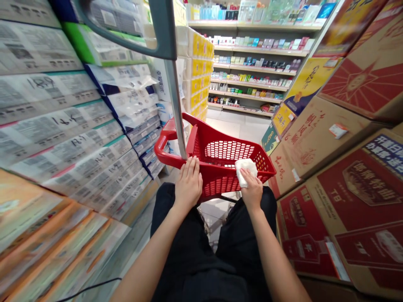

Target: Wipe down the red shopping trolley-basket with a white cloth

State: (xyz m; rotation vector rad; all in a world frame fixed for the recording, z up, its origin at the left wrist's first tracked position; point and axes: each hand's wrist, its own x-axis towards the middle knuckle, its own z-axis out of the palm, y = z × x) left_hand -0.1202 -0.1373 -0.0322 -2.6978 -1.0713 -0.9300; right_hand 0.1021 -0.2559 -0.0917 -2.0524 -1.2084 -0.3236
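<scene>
In front of my knees stands a red plastic shopping basket (220,171) with lattice walls and a metal pole (176,105) rising to a grey handle (163,33). My left hand (189,181) lies flat on the near rim, close to the foot of the pole, its fingers stretched out. At the right end of the near side, my right hand (252,188) presses a white cloth (246,167) over the rim. The cloth is folded or bunched, and part of it hangs on the outer wall. Inside, the visible part of the basket shows only its lattice.
Stacked wrapped packages (75,138) rise close on my left, with yellow-and-white packs (198,75) beyond them. Cardboard cartons (346,176) crowd the right side. Shelves (252,67) full of small goods stand across the far end. A black cable (91,287) runs at lower left.
</scene>
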